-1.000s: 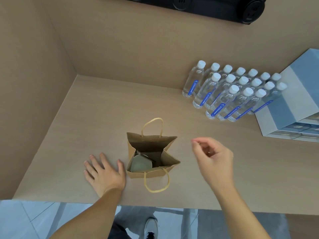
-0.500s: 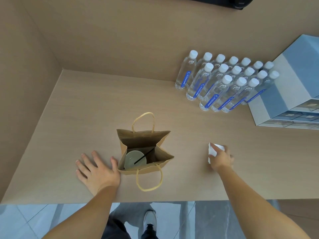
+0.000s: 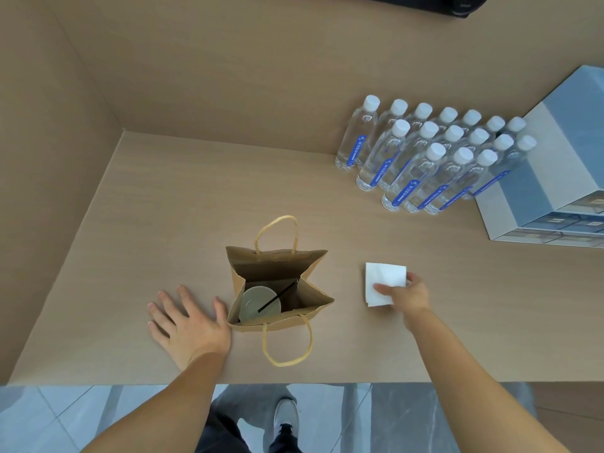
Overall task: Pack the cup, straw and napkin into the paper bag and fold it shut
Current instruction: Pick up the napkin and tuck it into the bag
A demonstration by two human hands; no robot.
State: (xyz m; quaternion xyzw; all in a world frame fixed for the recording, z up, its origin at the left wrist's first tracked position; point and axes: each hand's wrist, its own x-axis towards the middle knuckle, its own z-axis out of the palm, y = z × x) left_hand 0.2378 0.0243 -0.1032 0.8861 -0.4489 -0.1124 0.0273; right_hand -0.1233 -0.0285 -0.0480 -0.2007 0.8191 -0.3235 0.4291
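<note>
A brown paper bag (image 3: 271, 266) with twisted handles stands open on the wooden table. Inside it I see the pale green lid of the cup (image 3: 258, 304) and a thin black straw (image 3: 277, 295) lying across it. To the bag's right a white folded napkin (image 3: 384, 277) lies flat on the table. My right hand (image 3: 408, 294) rests on the napkin's near right corner, fingers pinching its edge. My left hand (image 3: 186, 317) lies flat with fingers spread on the table, its thumb touching the bag's left side.
Several clear water bottles (image 3: 431, 158) with white caps stand in rows at the back right. Grey-blue boxes (image 3: 555, 178) are stacked beside them. Walls close the table's left and back sides; its front edge (image 3: 294, 383) is near my body.
My right hand moved from the air beside the bag out to the right and came down on the napkin. The straw now shows inside the bag. My left hand stayed put.
</note>
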